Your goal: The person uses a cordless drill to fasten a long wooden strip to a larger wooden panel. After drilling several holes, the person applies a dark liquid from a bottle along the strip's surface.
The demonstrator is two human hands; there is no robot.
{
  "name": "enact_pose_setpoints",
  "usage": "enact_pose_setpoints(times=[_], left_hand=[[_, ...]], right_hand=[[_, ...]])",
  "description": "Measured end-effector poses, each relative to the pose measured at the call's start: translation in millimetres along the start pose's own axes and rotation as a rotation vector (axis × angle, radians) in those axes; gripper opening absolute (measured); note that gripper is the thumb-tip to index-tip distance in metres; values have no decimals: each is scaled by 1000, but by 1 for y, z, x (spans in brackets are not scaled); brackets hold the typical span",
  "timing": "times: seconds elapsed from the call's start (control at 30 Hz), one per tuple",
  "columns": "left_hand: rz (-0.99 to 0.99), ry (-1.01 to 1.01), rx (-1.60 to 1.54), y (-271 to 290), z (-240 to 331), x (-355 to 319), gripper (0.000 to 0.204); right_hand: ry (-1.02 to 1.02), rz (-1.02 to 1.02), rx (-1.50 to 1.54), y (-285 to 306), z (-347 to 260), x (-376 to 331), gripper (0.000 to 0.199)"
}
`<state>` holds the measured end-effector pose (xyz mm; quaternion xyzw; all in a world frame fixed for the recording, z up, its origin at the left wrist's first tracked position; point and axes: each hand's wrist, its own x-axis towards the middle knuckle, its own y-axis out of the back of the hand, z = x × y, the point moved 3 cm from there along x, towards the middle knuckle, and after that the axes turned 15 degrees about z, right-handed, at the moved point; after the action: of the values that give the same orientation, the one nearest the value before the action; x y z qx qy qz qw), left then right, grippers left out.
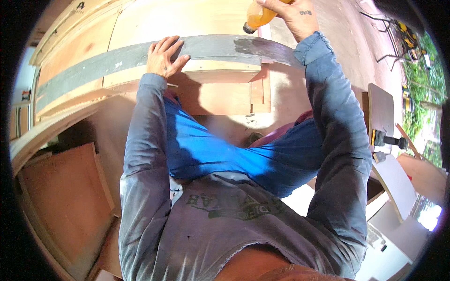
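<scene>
A long grey strip (136, 57) lies across pale wooden boards in front of me. My left hand (165, 57) rests on it, fingers spread, holding nothing. In my right hand (296, 19), at the top, is a bottle of orange-yellow liquid (261, 15). The bottle is tilted, its dark neck end pointing down and left above the strip. Part of the bottle is cut off by the upper edge of the view. Below it, a darker, wet-looking patch (262, 48) covers the strip's right end. Whether liquid is flowing out, I cannot tell.
Below the strip stands a wooden box-like frame (220, 75), close to my legs. A wooden panel with a raised border (65, 201) is at the lower left. At the right, a cordless drill (386, 139) lies by several boards (396, 180).
</scene>
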<state>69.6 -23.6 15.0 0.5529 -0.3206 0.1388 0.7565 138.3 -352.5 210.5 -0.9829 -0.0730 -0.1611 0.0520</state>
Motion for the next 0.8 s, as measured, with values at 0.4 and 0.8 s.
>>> enact_pose_setpoints(times=[0.4, 0.8], left_hand=[[1, 60, -22, -4, -13, -4, 58], [16, -1, 4, 1, -7, 1, 59]], right_hand=[[-50, -1, 104, -15, 44, -2, 41], [26, 142, -383, -18, 81, -4, 52]])
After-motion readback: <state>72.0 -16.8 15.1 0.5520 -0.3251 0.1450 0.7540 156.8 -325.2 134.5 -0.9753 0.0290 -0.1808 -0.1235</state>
